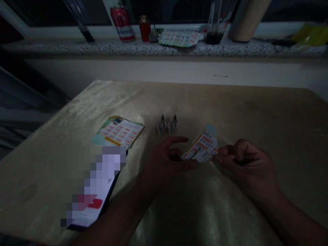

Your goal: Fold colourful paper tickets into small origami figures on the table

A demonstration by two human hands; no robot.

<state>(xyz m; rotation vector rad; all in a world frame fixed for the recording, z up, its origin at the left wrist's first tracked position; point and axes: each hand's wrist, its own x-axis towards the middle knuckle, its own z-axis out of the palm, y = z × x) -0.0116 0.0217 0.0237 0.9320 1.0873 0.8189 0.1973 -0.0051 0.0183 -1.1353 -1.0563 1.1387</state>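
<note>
A partly folded printed card (205, 145) with orange and white calendar blocks is held just above the table between my hands. My left hand (170, 157) has its thumb and fingers around the card's lower left corner. The thumb and index finger of my right hand (243, 160) pinch its lower right corner. Beyond my left hand, two small folded paper pieces (161, 125) (172, 124) stand side by side on the table. A stack of similar flat calendar cards (120, 131) lies to the left.
A phone (99, 184) with a lit, pixelated screen lies at the left of the table (230, 106). On the windowsill (102, 49) behind stand a red can (122, 24), a small red bottle (145, 30), a patterned paper tray (179, 38), a glass (216, 27) and a tan cylinder (249, 20).
</note>
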